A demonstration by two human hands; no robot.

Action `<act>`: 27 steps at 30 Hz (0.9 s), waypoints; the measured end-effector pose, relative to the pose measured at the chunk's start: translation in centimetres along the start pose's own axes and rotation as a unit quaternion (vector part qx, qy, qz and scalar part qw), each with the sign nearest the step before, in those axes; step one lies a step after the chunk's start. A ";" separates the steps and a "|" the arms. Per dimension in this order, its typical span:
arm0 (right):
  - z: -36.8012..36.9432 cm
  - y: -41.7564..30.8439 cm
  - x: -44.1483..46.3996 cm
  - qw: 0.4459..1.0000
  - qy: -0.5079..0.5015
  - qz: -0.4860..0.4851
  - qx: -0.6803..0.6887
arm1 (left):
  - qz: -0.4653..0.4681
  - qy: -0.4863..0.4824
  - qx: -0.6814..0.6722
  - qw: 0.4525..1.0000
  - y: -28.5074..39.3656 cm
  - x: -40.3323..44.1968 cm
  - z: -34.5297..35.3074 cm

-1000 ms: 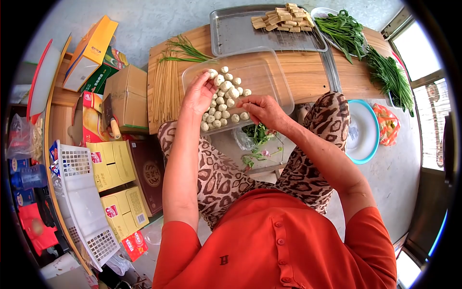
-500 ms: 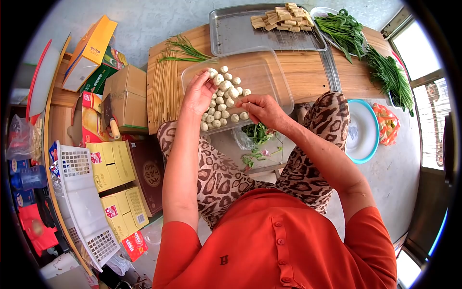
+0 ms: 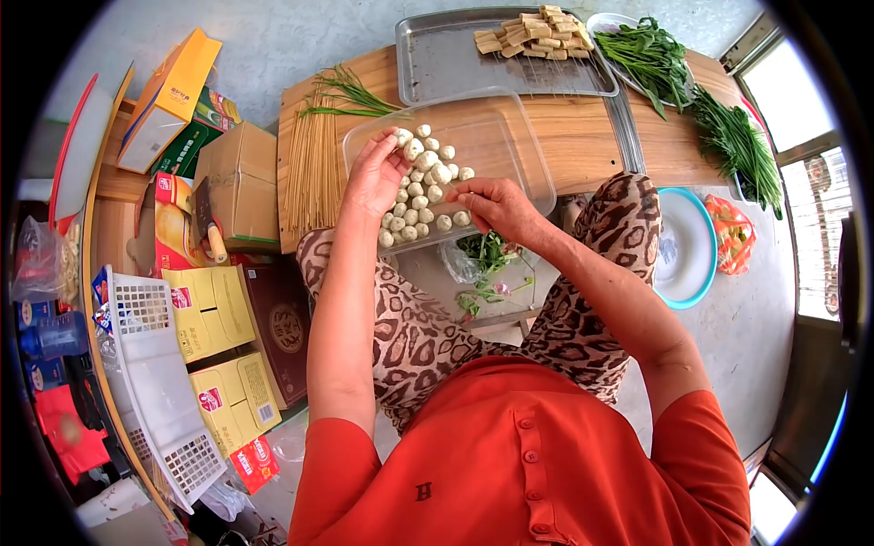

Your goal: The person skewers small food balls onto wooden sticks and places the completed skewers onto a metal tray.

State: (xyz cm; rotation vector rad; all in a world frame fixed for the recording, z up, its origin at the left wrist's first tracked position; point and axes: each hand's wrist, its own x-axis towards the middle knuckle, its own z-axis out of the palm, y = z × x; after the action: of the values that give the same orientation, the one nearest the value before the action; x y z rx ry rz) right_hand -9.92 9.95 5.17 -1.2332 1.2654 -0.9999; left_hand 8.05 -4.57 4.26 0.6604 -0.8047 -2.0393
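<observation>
Pale speckled balls [image 3: 419, 217], like fish balls or meatballs, lie clustered in the left part of a clear plastic tub [image 3: 492, 136]. Over the tub's left side, my left hand [image 3: 373, 175] is closed with its fingertips around a couple of these balls. My right hand [image 3: 501, 207] hovers over the near right part of the cluster, thumb and fingers pinched together. Whatever sits in that pinch is too thin or hidden to make out. Beside the tub on the left, a bundle of thin wooden skewers [image 3: 311, 173] lies on the wooden board.
Behind the tub, a metal tray [image 3: 437, 68] holds stacked tan rolls [image 3: 537, 35] on skewers. Leafy greens [image 3: 645, 59] and chives [image 3: 739, 146] lie at the right. Boxes [image 3: 238, 182] and a white basket [image 3: 159, 382] stand left; a blue-rimmed basin [image 3: 685, 250] is on the floor right.
</observation>
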 end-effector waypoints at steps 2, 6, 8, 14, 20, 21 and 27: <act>0.0 0.0 0.0 1.000 0.000 -0.001 0.001 | 0.000 -0.001 0.001 1.000 0.0 -0.1 0.1; 0.1 -0.3 0.1 1.000 0.004 0.002 0.009 | 0.000 0.006 0.008 1.000 0.0 -0.2 0.4; 0.0 -0.2 0.2 1.000 0.008 0.009 0.020 | -0.008 0.021 0.006 1.000 -0.1 -0.3 0.6; -0.3 -0.6 0.4 0.989 -0.001 0.047 0.138 | -0.053 0.023 0.067 0.996 -0.7 -0.2 0.9; 0.0 -0.7 0.4 0.990 -0.003 0.063 0.123 | -0.041 -0.036 0.091 0.994 -1.3 -0.2 1.6; 0.0 -0.9 0.3 0.991 0.005 0.062 0.115 | -0.045 -0.044 0.080 0.995 -1.3 -0.1 1.6; 0.6 0.1 0.9 0.995 0.005 0.004 0.102 | -0.045 -0.023 0.101 0.994 -1.0 -0.7 2.0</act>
State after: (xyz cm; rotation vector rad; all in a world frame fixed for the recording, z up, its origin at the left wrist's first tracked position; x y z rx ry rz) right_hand -9.21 9.11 4.93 -1.0668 1.1432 -1.1018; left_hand 6.55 -2.95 4.98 0.7757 -1.0346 -2.0779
